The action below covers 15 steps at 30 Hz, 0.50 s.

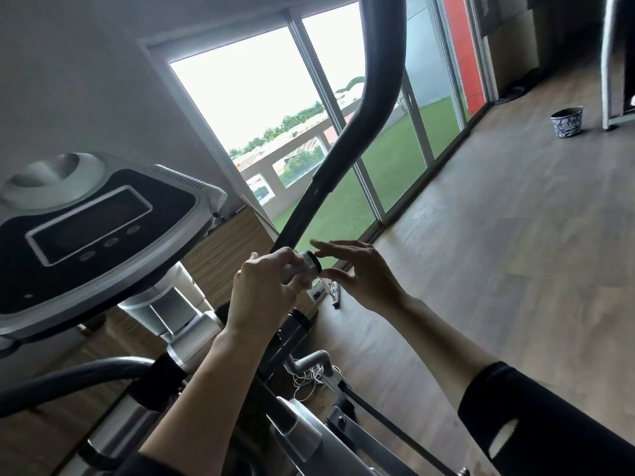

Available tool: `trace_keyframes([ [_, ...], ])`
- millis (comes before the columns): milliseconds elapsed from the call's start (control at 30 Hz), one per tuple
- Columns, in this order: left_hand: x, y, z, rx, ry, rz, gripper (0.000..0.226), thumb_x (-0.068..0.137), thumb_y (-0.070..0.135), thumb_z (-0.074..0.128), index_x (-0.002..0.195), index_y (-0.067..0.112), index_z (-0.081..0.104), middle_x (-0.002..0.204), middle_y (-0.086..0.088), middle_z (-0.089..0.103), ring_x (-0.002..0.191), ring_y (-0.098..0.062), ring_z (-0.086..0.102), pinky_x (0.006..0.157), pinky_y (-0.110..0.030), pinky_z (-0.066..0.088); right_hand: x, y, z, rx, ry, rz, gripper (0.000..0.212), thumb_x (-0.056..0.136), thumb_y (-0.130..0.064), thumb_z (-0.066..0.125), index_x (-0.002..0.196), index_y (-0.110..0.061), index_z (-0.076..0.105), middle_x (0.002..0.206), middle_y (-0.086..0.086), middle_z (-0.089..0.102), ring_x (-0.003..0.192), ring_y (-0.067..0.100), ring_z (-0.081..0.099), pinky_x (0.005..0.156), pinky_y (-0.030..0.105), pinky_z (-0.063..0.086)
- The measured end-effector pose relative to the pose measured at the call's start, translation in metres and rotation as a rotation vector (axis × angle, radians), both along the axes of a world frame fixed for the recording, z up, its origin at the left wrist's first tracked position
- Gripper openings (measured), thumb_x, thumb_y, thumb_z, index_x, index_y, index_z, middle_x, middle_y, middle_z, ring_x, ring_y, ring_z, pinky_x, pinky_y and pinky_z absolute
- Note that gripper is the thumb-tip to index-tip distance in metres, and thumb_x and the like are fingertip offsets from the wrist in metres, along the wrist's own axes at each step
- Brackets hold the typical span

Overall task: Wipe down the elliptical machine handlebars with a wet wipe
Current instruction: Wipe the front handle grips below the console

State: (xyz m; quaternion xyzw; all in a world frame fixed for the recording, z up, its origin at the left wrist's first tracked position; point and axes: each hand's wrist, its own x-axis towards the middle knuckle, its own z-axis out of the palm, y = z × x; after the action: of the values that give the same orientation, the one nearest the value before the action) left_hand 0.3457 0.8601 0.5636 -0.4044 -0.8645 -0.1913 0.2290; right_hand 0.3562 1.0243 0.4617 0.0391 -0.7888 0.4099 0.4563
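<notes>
Black sleeve (536, 431) on the right arm fills the lower right corner, cut off by the frame edge, with the bare forearm running up from it toward the middle of the view.

Below and left of the arms stands the elliptical machine (302, 431). Its silver and black frame is partly covered by both forearms. The console (103, 218) sits at the left, its screen dark. One handlebar (371, 108), a dark tube, rises from just behind the hands, bends and leaves the top of the frame. A second grey handlebar (62, 383) curves off the left edge low down.

The left hand (261, 293) has its fingers curled round a small pale cylinder (309, 266) with a dark ring at its end, held just in front of the lower end of the tall handlebar. What this cylinder is cannot be made out. The right hand (364, 280) is spread, fingers nearly straight, thumb below and fingertips just beside the ringed end. Whether they touch it cannot be told; it holds nothing.

A tangle of white cord (309, 376) hangs on the frame between the forearms. Well apart, a patterned bowl (567, 121) stands on the wooden floor (498, 235).
</notes>
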Motion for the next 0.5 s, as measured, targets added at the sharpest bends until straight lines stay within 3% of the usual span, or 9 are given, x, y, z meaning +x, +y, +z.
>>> trace_keyframes([
  [133, 0.004, -0.007, 0.000, 0.016, 0.030, 0.019, 0.022, 0.072, 0.023, 0.083, 0.092, 0.020, 0.074, 0.079, 0.002, 0.071, 0.081, -0.023, 0.067, 0.096, -0.048, 0.047, -0.001, -0.004, -0.001, 0.009, 0.036, -0.003, 0.055, 0.079, -0.010, 0.075, 0.129, -0.028, 0.059, 0.122, 0.002, 0.067, 0.119, 0.020, 0.058, 0.096, 0.045, 0.048],
  [267, -0.003, 0.004, 0.004, -0.008, -0.015, -0.007, 0.020, 0.072, 0.031, 0.083, 0.088, 0.024, 0.074, 0.084, 0.008, 0.073, 0.091, -0.020, 0.066, 0.084, -0.038, 0.052, 0.000, -0.006, 0.003, 0.047, 0.060, -0.019, 0.053, 0.076, -0.006, 0.076, 0.124, -0.024, 0.063, 0.119, 0.004, 0.068, 0.116, 0.021, 0.061, 0.097, 0.035, 0.046],
  [333, -0.007, 0.004, 0.002, -0.036, 0.017, -0.008, 0.022, 0.071, 0.036, 0.082, 0.089, 0.027, 0.073, 0.082, 0.010, 0.074, 0.092, -0.021, 0.067, 0.086, -0.039, 0.053, 0.001, -0.005, 0.004, 0.068, 0.073, -0.020, 0.050, 0.076, -0.006, 0.076, 0.123, -0.022, 0.065, 0.118, 0.002, 0.069, 0.113, 0.019, 0.062, 0.096, 0.031, 0.046],
  [433, -0.013, -0.008, -0.007, -0.054, 0.118, -0.007, 0.024, 0.072, 0.033, 0.081, 0.091, 0.022, 0.072, 0.082, 0.008, 0.074, 0.083, -0.016, 0.071, 0.114, -0.038, 0.030, 0.002, -0.004, 0.006, 0.069, 0.089, -0.014, 0.050, 0.075, -0.004, 0.075, 0.121, -0.020, 0.066, 0.116, 0.003, 0.069, 0.110, 0.018, 0.064, 0.094, 0.029, 0.046],
  [500, -0.012, -0.011, -0.009, -0.033, 0.165, -0.008, 0.026, 0.071, 0.031, 0.082, 0.090, 0.019, 0.071, 0.084, 0.006, 0.074, 0.080, -0.015, 0.070, 0.115, -0.032, 0.018, 0.001, -0.003, 0.006, 0.080, 0.079, -0.009, 0.051, 0.075, -0.003, 0.076, 0.122, -0.021, 0.065, 0.115, 0.003, 0.070, 0.107, 0.018, 0.065, 0.093, 0.031, 0.048],
])
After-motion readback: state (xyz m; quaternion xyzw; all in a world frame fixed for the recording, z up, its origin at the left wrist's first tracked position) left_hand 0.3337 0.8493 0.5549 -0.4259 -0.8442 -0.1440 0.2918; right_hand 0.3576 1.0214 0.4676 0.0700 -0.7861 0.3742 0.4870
